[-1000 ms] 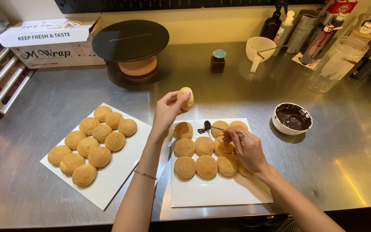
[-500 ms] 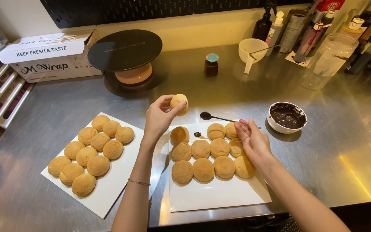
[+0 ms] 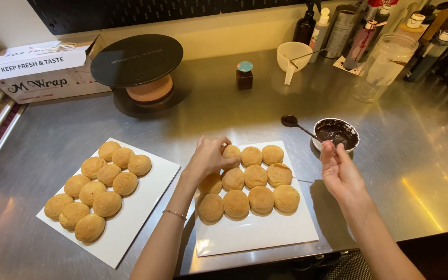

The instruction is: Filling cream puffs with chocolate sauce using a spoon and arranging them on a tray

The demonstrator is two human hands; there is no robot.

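Bakery kitchen — steel worktop [image 3: 224, 114], cake turntable [image 3: 136, 59].

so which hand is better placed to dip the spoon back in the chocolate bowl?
Right, probably. The right hand already holds the spoon, right beside the chocolate bowl. The left hand rests on a bun on the right-hand tray.
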